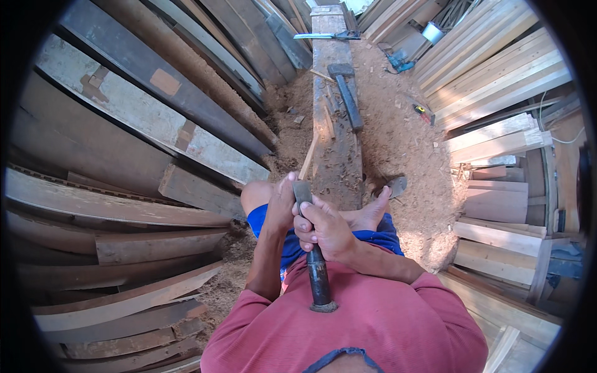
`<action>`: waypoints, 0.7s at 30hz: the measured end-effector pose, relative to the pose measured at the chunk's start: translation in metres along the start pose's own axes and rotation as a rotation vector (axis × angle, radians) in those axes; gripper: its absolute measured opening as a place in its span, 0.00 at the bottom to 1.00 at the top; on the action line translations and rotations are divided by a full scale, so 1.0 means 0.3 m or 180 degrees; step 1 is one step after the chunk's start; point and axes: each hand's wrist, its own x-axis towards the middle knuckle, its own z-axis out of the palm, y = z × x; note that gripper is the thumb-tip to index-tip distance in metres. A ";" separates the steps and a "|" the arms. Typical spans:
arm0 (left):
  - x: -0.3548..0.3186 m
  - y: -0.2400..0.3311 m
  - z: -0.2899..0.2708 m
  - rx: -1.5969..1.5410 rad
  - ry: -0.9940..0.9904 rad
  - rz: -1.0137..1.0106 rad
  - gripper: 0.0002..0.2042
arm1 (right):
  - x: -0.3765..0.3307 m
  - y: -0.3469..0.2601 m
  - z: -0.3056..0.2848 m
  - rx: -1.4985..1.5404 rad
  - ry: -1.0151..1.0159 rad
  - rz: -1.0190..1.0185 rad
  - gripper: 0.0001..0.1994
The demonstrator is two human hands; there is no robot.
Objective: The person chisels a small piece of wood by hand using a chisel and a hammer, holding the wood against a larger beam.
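Observation:
My right hand (328, 229) is wrapped around a wide-bladed chisel (318, 273) with a dark handle. The chisel's butt touches the front of my red shirt, and its flat metal blade points away from me. Close beside the blade, my left hand (281, 202) is closed at the lower end of a thin strip of wood (308, 158). The blade and my right hand partly hide the left fingers. The strip slants up over a narrow, worn wooden bench (336, 161) between my legs, and wood chips lie scattered along the bench.
A heavy hammer (348, 99) lies farther up the bench, with a saw (326, 36) across its far end. Stacked boards (143, 124) crowd the left; more planks (491, 68) line the right. A red-and-yellow hand tool (425, 114) rests on the sawdust-covered floor (398, 155).

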 end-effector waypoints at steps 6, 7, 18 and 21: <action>-0.196 -0.145 -0.042 0.0854 -0.0772 0.0453 0.22 | -0.121 -0.093 0.016 -0.0570 0.0085 -0.1008 0.08; -0.192 -0.162 -0.058 0.0026 -0.0285 0.0066 0.22 | -0.115 -0.082 0.008 -0.0553 0.0271 -0.0929 0.09; 0.034 0.016 -0.003 -0.0247 0.0245 0.0384 0.20 | -0.003 -0.014 0.046 -0.0130 -0.0088 0.0176 0.08; 0.006 -0.025 -0.022 -0.0304 -0.0146 0.0308 0.21 | -0.041 0.008 0.042 -0.0255 0.0074 0.0042 0.08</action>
